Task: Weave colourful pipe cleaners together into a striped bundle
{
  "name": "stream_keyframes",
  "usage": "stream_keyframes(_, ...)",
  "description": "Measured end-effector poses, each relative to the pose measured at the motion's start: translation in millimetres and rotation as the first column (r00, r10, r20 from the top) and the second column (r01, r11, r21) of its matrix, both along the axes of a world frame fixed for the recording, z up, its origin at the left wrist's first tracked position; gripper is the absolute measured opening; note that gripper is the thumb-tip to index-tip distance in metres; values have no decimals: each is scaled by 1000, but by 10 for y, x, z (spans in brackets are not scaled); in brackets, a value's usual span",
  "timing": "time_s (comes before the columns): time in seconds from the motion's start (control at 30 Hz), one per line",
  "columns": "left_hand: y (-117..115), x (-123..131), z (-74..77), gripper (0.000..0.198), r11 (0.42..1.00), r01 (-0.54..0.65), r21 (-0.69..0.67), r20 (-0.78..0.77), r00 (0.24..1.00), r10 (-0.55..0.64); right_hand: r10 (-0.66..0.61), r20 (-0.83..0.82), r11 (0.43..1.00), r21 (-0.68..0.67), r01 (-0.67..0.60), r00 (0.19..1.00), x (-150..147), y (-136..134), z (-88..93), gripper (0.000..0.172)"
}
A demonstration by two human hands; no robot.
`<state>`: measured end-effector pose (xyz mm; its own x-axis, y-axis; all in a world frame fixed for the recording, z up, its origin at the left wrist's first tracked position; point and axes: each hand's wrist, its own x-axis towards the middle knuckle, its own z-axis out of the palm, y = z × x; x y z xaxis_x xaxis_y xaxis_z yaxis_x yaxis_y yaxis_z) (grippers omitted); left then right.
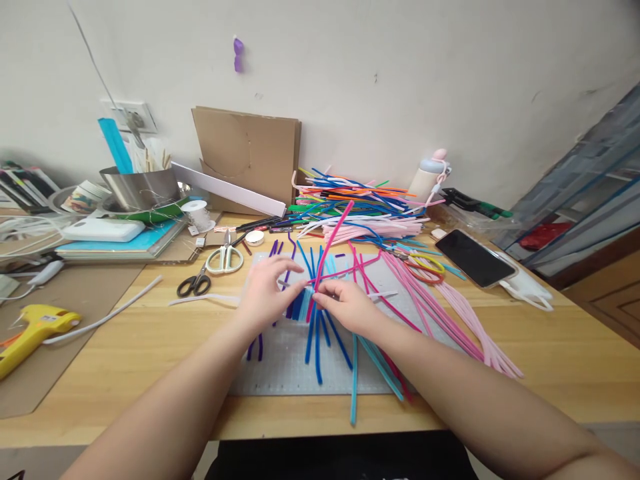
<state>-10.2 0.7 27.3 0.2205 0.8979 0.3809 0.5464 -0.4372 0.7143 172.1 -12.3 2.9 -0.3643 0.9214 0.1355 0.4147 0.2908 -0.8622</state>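
Pink pipe cleaner (333, 243): one hot-pink stem, rising at a slant from the point where both hands meet, its upper end free above the mat and its lower end crossing the blue bundle.
Blue pipe cleaners (316, 337): bundle of dark and light blue stems gathered at the middle and fanning out towards the near table edge; lies on the cutting mat (273, 373), directly under and between the fingertips.
Left hand (267, 293): palm down, fingers drawn together, thumb and fingertips pressed onto the blue bundle at its gathered point.
Right hand (350, 303): thumb and forefinger pinched tight on the pink stem where it meets the bundle, just beside the left fingertips; remaining fingers curled loosely.
Surroundings: loose magenta and purple stems scattered over the mat around both hands. Pale pink stems (465, 320) in a long sheaf right of the right forearm. Mixed-colour pile (350, 197) of stems behind the mat, against the wall. White-handled scissors (225, 259) and black-handled scissors (194, 285) left of the mat, near the left hand. Phone (475, 258) face up, far right. Yellow glue gun (35, 327) at the left edge, well apart. Cardboard (245, 157) leaning on the wall. All on a wooden table (550, 347)
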Motion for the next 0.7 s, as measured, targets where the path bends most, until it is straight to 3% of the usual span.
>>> stream_keyframes(0.07,-41,1,41,14,995,95,-24,-130,987,-98,7,26,999,31,-8,1000,-5,-9,5,21)
stream_keyframes(0.17,-73,14,26,14,992,112,-58,-195,973,-121,15,49,998,60,-18,999,-9,-19,13,18)
stream_keyframes(0.33,-52,4,-43,11,991,123,-53,-173,976,-130,17,42,998,59,-19,999,-2,-11,-8,12)
stream_keyframes(0.7,-73,31,-22,14,972,164,-171,-88,980,-180,-20,-158,998,-54,12,987,-30,-13,2,11)
